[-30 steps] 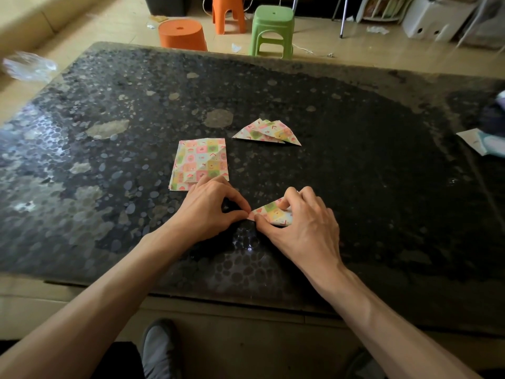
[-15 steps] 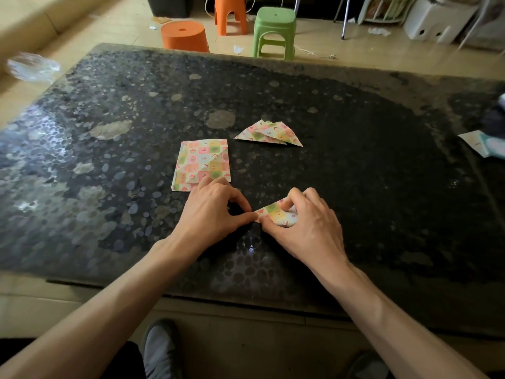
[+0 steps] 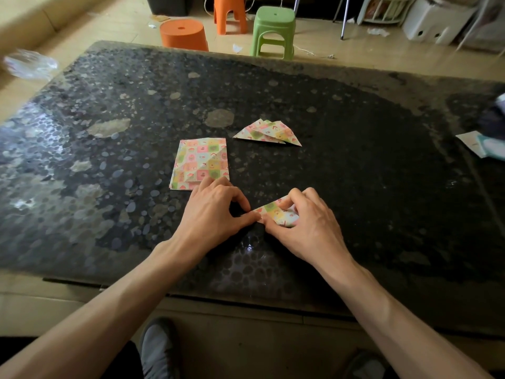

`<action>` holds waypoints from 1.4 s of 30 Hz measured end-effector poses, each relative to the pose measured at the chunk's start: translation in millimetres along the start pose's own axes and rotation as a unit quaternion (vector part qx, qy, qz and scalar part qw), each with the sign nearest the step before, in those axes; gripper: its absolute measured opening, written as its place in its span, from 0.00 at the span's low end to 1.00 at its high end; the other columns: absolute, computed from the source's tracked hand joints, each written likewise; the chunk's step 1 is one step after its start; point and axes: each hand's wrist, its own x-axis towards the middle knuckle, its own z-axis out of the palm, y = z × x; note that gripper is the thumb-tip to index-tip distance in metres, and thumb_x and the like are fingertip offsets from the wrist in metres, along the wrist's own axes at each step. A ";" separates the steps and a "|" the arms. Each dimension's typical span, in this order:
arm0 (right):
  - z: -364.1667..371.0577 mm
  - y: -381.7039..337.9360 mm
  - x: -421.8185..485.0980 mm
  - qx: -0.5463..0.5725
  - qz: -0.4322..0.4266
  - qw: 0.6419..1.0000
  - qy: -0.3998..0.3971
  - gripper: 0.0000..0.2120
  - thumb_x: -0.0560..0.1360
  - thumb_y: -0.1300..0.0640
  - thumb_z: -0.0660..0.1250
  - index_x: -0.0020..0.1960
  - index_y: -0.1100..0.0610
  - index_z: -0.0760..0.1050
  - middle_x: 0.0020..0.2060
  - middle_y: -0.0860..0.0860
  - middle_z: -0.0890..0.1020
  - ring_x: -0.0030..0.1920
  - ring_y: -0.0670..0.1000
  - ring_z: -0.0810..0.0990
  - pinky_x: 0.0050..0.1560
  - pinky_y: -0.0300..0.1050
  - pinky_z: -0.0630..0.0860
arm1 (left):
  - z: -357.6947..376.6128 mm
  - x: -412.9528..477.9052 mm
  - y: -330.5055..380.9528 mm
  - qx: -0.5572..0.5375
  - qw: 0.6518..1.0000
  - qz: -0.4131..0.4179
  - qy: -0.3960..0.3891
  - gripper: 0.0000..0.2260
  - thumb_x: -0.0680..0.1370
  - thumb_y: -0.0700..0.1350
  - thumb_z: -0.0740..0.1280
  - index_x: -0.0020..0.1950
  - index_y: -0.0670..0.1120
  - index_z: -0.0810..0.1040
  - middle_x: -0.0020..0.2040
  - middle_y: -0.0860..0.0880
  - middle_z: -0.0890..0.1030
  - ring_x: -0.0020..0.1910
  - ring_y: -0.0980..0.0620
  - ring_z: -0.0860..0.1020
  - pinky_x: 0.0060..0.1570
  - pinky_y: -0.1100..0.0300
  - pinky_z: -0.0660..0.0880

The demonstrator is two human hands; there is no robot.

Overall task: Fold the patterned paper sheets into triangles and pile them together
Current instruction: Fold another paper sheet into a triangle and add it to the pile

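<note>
Low in the middle of the frame, a person's two bare hands meet over one folded paper triangle (image 3: 276,213) lying on a dark, speckled surface (image 3: 382,173). The left hand (image 3: 216,212) pinches the triangle's left tip between thumb and forefinger, its other fingers (image 3: 218,184) curled. The right hand (image 3: 308,228) covers the triangle's right part: its fingers (image 3: 296,195) curl over the top edge and the thumb presses along the lower edge, so only the left part of the paper shows between the hands.

Above the left hand, and just touching its knuckles, lies one stack of flat patterned sheets (image 3: 200,162); how many sheets it has cannot be told. Up and to the right of it, apart from both hands, sits one pile of finished triangles (image 3: 269,132), at least three by the tips that show.

Beyond the far edge stand three plastic stools: two orange stools (image 3: 183,34) and one green stool (image 3: 273,31).

Compared with a second ago, little differs: both hands keep the same hold on the triangle, and the stack and pile have not moved.
</note>
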 end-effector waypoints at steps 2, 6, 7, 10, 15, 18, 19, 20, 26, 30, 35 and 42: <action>-0.7 -1.4 1.0 0.003 0.007 1.000 -0.006 0.20 0.71 0.32 0.72 0.51 0.42 0.70 0.51 0.42 0.69 0.53 0.46 0.73 0.54 0.47 0.77 | -0.2 -0.6 4.1 -0.004 1.000 0.020 -0.005 0.09 0.72 0.62 0.75 0.46 0.59 0.82 0.47 0.58 0.75 0.51 0.56 0.69 0.51 0.58 0.68; -3.0 -0.8 0.3 0.015 0.010 1.000 -0.015 0.19 0.71 0.34 0.74 0.53 0.43 0.71 0.52 0.43 0.69 0.55 0.46 0.73 0.57 0.49 0.77 | 2.3 -2.0 9.0 -0.026 0.997 0.071 -0.029 0.03 0.77 0.53 0.73 0.49 0.60 0.85 0.48 0.59 0.77 0.51 0.56 0.72 0.51 0.57 0.73; -3.9 0.1 0.4 0.021 0.015 0.999 -0.021 0.19 0.71 0.35 0.74 0.53 0.43 0.71 0.52 0.43 0.69 0.55 0.46 0.73 0.58 0.49 0.78 | 2.6 -2.0 8.1 -0.029 0.996 0.073 -0.035 0.03 0.77 0.53 0.73 0.50 0.61 0.86 0.48 0.59 0.77 0.51 0.56 0.72 0.51 0.57 0.72; -5.9 1.5 2.2 0.042 0.028 0.998 -0.036 0.18 0.71 0.36 0.75 0.53 0.42 0.72 0.52 0.42 0.70 0.56 0.46 0.74 0.58 0.51 0.79 | 1.6 -0.8 6.7 -0.026 0.996 0.077 -0.044 0.04 0.78 0.52 0.73 0.50 0.61 0.85 0.47 0.61 0.77 0.51 0.56 0.72 0.50 0.58 0.70; -9.6 0.7 3.1 0.059 0.038 0.996 -0.048 0.18 0.71 0.38 0.76 0.53 0.43 0.73 0.53 0.44 0.70 0.57 0.47 0.75 0.59 0.51 0.78 | 5.3 -1.9 11.4 -0.032 0.997 0.068 -0.033 0.03 0.77 0.53 0.71 0.48 0.60 0.85 0.47 0.60 0.78 0.51 0.56 0.72 0.51 0.59 0.71; -9.2 1.3 1.5 0.055 0.032 0.997 -0.040 0.17 0.72 0.39 0.76 0.53 0.43 0.73 0.53 0.43 0.70 0.57 0.47 0.75 0.58 0.51 0.79 | 9.8 -3.5 12.6 -0.032 0.997 0.063 -0.016 0.05 0.75 0.57 0.72 0.47 0.58 0.84 0.46 0.59 0.78 0.50 0.56 0.72 0.50 0.61 0.70; -9.5 1.7 1.1 0.057 0.031 0.997 -0.040 0.17 0.72 0.39 0.76 0.53 0.43 0.74 0.53 0.43 0.71 0.57 0.47 0.75 0.58 0.51 0.79 | 10.5 -3.2 12.7 -0.030 0.997 0.063 -0.016 0.06 0.75 0.58 0.73 0.47 0.58 0.84 0.46 0.59 0.78 0.50 0.56 0.72 0.49 0.61 0.69; -10.5 2.1 0.8 0.062 0.032 0.997 -0.044 0.16 0.72 0.40 0.76 0.54 0.43 0.75 0.53 0.43 0.71 0.57 0.47 0.76 0.58 0.50 0.79 | 10.6 -2.5 12.7 -0.029 0.997 0.062 -0.018 0.06 0.75 0.58 0.73 0.47 0.58 0.84 0.46 0.59 0.77 0.50 0.57 0.72 0.49 0.62 0.67; -14.7 3.5 -0.8 0.069 0.035 0.996 -0.046 0.16 0.72 0.41 0.77 0.55 0.44 0.77 0.53 0.44 0.72 0.56 0.46 0.77 0.56 0.49 0.80 | 7.4 -1.3 15.7 -0.009 0.998 0.054 -0.036 0.06 0.76 0.58 0.72 0.49 0.58 0.83 0.47 0.59 0.76 0.50 0.58 0.70 0.47 0.62 0.64; -14.6 1.6 -1.0 0.070 0.036 0.996 -0.044 0.15 0.72 0.41 0.77 0.56 0.43 0.77 0.53 0.43 0.72 0.56 0.46 0.77 0.56 0.50 0.80 | 11.2 -3.3 19.5 0.012 0.998 0.052 -0.014 0.09 0.76 0.60 0.71 0.50 0.57 0.83 0.47 0.60 0.74 0.49 0.60 0.68 0.48 0.62 0.65; -18.7 6.9 -4.8 0.000 0.019 0.999 -0.033 0.18 0.73 0.39 0.75 0.62 0.39 0.79 0.51 0.43 0.71 0.56 0.46 0.74 0.53 0.44 0.76 | 11.5 -2.9 20.4 0.020 0.998 0.049 -0.022 0.10 0.76 0.61 0.71 0.51 0.56 0.83 0.49 0.60 0.74 0.51 0.59 0.69 0.49 0.63 0.64; -18.3 7.3 -4.9 0.023 0.042 0.998 -0.042 0.17 0.73 0.38 0.75 0.60 0.39 0.78 0.45 0.41 0.69 0.52 0.46 0.75 0.47 0.43 0.76 | 15.9 -5.2 23.3 0.021 0.999 0.041 -0.001 0.11 0.74 0.62 0.71 0.47 0.55 0.82 0.46 0.59 0.74 0.51 0.56 0.72 0.50 0.61 0.68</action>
